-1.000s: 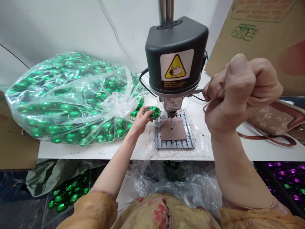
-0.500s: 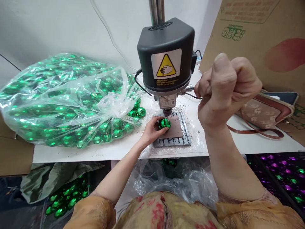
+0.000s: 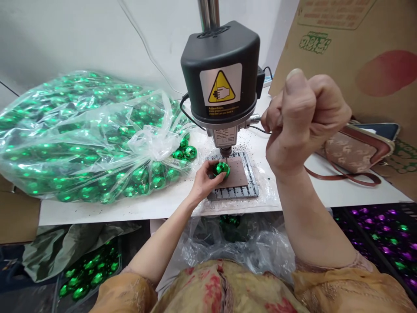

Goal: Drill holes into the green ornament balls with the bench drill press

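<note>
My left hand (image 3: pixel 204 178) pinches a shiny green faceted ball (image 3: pixel 221 169) and holds it on the brown pad (image 3: pixel 237 172) of the drill plate, right under the drill bit. The small bench drill (image 3: pixel 220 84) has a dark head with a yellow warning sticker. My right hand (image 3: pixel 301 119) is raised in a fist to the right of the drill head, closed round the thin metal feed lever (image 3: pixel 256 117), only the end of which shows.
A big clear plastic bag (image 3: pixel 81 134) full of green balls lies on the white table (image 3: pixel 130 208) at the left. A patterned purse (image 3: pixel 355 152) and a cardboard box (image 3: pixel 352 56) stand at the right. More green and purple balls lie below the table.
My left hand carried the green ball from beside the bag to the pad under the drill bit. My right fist stayed on the lever. The view shifted a little.
</note>
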Action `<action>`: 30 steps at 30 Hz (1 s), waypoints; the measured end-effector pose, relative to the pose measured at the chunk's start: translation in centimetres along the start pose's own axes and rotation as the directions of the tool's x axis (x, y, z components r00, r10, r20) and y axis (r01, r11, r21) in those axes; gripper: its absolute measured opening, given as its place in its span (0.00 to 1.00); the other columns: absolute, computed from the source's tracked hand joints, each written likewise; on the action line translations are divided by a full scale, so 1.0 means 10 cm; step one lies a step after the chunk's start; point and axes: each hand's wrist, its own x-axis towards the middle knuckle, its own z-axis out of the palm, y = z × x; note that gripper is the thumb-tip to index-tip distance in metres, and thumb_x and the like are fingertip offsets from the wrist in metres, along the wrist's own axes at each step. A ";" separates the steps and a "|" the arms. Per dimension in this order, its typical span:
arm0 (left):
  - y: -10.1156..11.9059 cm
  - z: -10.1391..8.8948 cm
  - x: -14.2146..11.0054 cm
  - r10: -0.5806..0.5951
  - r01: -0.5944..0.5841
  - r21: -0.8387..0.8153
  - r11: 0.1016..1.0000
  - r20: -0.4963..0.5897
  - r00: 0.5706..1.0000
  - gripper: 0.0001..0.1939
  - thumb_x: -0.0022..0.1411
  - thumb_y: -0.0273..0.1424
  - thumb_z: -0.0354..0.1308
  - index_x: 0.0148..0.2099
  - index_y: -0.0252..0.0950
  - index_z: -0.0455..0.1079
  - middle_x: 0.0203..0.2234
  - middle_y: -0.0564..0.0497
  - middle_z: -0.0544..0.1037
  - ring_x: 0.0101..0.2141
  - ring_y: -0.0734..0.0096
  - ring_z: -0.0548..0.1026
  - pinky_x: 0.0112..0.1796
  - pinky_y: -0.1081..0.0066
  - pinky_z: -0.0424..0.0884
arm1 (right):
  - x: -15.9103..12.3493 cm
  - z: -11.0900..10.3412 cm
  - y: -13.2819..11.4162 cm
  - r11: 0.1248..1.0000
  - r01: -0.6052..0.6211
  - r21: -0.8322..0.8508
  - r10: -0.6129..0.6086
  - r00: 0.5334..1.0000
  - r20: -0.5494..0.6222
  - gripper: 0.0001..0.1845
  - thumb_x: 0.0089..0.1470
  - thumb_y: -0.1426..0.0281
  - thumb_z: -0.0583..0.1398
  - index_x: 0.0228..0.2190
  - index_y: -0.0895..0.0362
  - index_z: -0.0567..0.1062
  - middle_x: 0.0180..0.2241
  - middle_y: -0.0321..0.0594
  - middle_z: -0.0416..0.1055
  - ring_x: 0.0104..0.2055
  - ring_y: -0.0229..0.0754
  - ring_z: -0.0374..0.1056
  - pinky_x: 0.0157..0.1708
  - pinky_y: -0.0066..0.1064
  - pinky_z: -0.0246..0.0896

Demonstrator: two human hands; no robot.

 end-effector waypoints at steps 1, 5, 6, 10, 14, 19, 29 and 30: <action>-0.01 0.00 0.01 0.007 -0.007 -0.019 1.000 0.007 1.000 0.21 0.58 0.39 0.70 0.51 0.36 0.75 0.38 0.48 0.82 0.36 0.68 0.78 0.38 0.69 0.74 | 0.00 0.00 0.00 1.000 0.003 0.000 -0.003 1.000 -0.006 0.32 0.58 0.49 0.61 0.21 0.52 0.49 0.17 0.28 0.44 0.17 0.29 0.48 0.21 0.32 0.45; -0.05 0.03 0.03 0.022 -0.022 -0.012 1.000 0.001 1.000 0.24 0.58 0.42 0.70 0.53 0.36 0.75 0.40 0.47 0.83 0.37 0.66 0.78 0.39 0.68 0.75 | 0.04 0.04 -0.01 0.999 0.030 0.034 -0.030 0.999 -0.014 0.30 0.60 0.54 0.61 0.21 0.53 0.49 0.18 0.28 0.43 0.18 0.26 0.48 0.24 0.29 0.45; -0.05 0.05 0.03 0.031 -0.031 0.008 0.999 -0.006 1.000 0.24 0.59 0.42 0.71 0.53 0.36 0.75 0.41 0.47 0.83 0.38 0.66 0.78 0.39 0.68 0.75 | 0.06 0.05 -0.02 0.999 0.027 0.041 -0.026 1.000 -0.006 0.28 0.61 0.57 0.60 0.21 0.53 0.49 0.19 0.28 0.43 0.18 0.26 0.48 0.24 0.28 0.45; -0.03 0.10 0.03 0.106 -0.100 0.149 0.984 -0.034 0.994 0.22 0.59 0.40 0.71 0.53 0.38 0.76 0.42 0.47 0.80 0.38 0.66 0.77 0.38 0.68 0.74 | 0.17 0.12 -0.05 0.998 0.004 0.066 -0.005 1.000 0.018 0.24 0.63 0.68 0.59 0.21 0.52 0.51 0.18 0.27 0.46 0.18 0.27 0.48 0.23 0.29 0.44; -0.01 0.17 0.03 0.134 -0.119 0.205 0.971 -0.064 0.989 0.21 0.60 0.37 0.71 0.54 0.39 0.76 0.41 0.48 0.78 0.38 0.67 0.77 0.38 0.68 0.75 | 0.32 0.19 -0.03 0.996 -0.051 0.077 0.046 0.997 0.068 0.25 0.62 0.71 0.59 0.20 0.51 0.51 0.16 0.27 0.49 0.18 0.30 0.46 0.21 0.32 0.41; -0.05 0.30 -0.01 0.037 -0.018 0.117 0.993 -0.158 0.987 0.25 0.56 0.34 0.73 0.54 0.38 0.72 0.43 0.47 0.81 0.40 0.64 0.79 0.42 0.65 0.77 | 0.43 0.23 0.00 0.992 -0.097 0.085 0.088 0.990 0.107 0.27 0.62 0.65 0.61 0.18 0.52 0.53 0.17 0.29 0.49 0.20 0.29 0.46 0.21 0.31 0.40; -0.06 0.34 0.00 0.030 -0.020 0.096 0.995 -0.111 0.993 0.25 0.55 0.31 0.74 0.54 0.39 0.73 0.44 0.47 0.82 0.45 0.60 0.81 0.47 0.61 0.78 | 0.35 0.18 -0.06 0.992 -0.119 0.041 0.114 0.988 0.104 0.25 0.62 0.71 0.59 0.19 0.51 0.51 0.16 0.27 0.48 0.18 0.30 0.45 0.21 0.32 0.44; -0.06 0.34 0.00 0.036 -0.026 0.092 0.995 -0.108 0.994 0.25 0.55 0.31 0.74 0.54 0.39 0.73 0.44 0.47 0.82 0.44 0.60 0.81 0.47 0.61 0.78 | 0.30 0.16 -0.07 0.995 -0.099 0.031 0.096 0.991 0.089 0.24 0.62 0.70 0.59 0.20 0.51 0.51 0.16 0.27 0.49 0.17 0.30 0.46 0.20 0.32 0.44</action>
